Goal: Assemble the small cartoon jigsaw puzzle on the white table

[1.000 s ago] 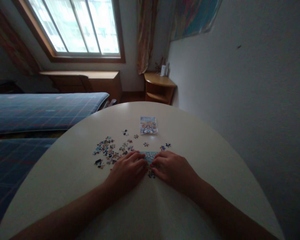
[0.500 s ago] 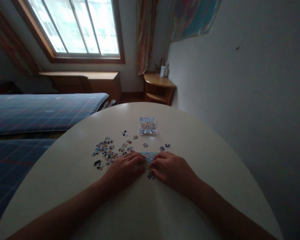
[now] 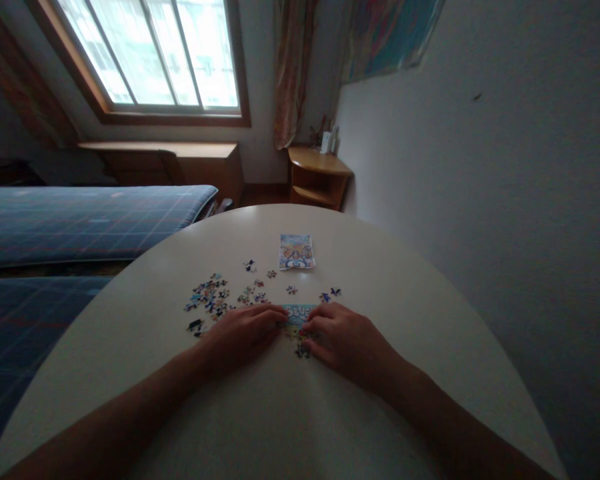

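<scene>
A partly joined jigsaw puzzle (image 3: 299, 313), light blue along its far side and yellowish nearer me, lies flat on the table between my hands. My left hand (image 3: 245, 335) rests at its left edge, fingers held together and bent against it. On the right side, my right hand (image 3: 347, 339) has its thumb and fingers curled in on the puzzle; part of the puzzle is hidden under them. A small dark cluster of jigsaw pieces (image 3: 301, 351) sits at the near side, close to my right thumb.
Many loose jigsaw pieces (image 3: 210, 295) are spread left of my left hand. A single piece (image 3: 291, 290) and a few others (image 3: 325, 297) lie beyond the puzzle. A printed picture sheet (image 3: 297, 252) lies farther back on the round white table (image 3: 380, 267).
My left hand has shifted slightly left, showing more of the puzzle's yellowish part. The right hand stays almost in place.
</scene>
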Demonstrator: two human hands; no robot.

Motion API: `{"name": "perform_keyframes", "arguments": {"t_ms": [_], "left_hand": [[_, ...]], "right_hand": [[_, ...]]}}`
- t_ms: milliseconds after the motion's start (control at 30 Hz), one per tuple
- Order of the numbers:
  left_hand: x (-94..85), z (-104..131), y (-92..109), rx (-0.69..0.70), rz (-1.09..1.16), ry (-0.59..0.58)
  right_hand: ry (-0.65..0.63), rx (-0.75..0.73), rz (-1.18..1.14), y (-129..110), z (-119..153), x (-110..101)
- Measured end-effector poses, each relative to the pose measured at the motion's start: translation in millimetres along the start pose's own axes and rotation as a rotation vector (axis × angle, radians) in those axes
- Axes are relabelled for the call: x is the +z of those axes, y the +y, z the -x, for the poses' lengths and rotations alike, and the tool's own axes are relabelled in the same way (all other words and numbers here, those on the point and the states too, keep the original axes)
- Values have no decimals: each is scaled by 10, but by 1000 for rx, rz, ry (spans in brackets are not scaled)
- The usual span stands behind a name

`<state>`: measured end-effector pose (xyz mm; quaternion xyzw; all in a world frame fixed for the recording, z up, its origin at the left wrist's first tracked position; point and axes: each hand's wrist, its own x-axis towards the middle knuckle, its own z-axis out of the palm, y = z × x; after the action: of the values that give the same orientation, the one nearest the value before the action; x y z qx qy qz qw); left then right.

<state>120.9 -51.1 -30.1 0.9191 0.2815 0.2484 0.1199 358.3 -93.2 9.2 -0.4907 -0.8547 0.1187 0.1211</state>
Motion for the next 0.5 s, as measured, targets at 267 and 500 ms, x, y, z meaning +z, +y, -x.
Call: {"name": "perform_keyframes", "arguments": {"t_ms": [267, 500], "left_hand": [[-45, -5, -114, -37, -106, 112], [-117, -6, -207, -108, -133, 113]], "right_hand": [[-2, -13, -9, 24, -6, 9], [-6, 2, -8, 17, -11, 4]]}}
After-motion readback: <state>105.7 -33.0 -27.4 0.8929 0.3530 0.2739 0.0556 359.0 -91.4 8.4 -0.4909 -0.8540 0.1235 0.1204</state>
